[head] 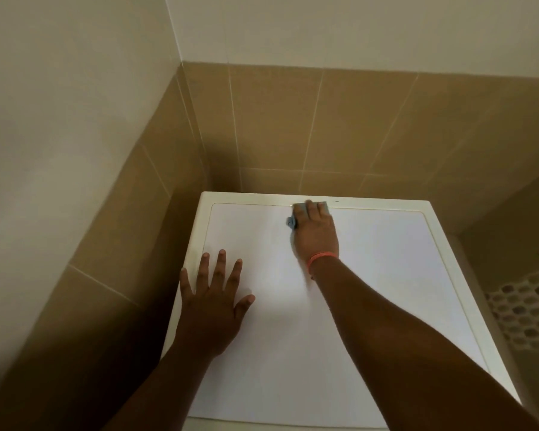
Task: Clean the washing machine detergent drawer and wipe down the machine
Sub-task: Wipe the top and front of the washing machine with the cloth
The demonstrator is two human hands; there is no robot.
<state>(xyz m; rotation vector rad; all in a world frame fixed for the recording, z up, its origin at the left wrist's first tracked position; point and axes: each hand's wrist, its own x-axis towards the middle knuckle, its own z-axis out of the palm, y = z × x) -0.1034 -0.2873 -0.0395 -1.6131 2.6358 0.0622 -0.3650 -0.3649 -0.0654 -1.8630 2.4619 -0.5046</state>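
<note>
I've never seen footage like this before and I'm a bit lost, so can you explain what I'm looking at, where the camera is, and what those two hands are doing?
There is one picture, taken by a camera worn on a person's head, looking forward and down. The white surface is the top of a washing machine, pushed into a corner of tan tiled wall. The left hand lies flat on the top with fingers spread, holding nothing. The right hand, with a pink band on its wrist, presses a blue-grey cloth against the top near its back edge. A white basket with holes shows at the right.
</note>
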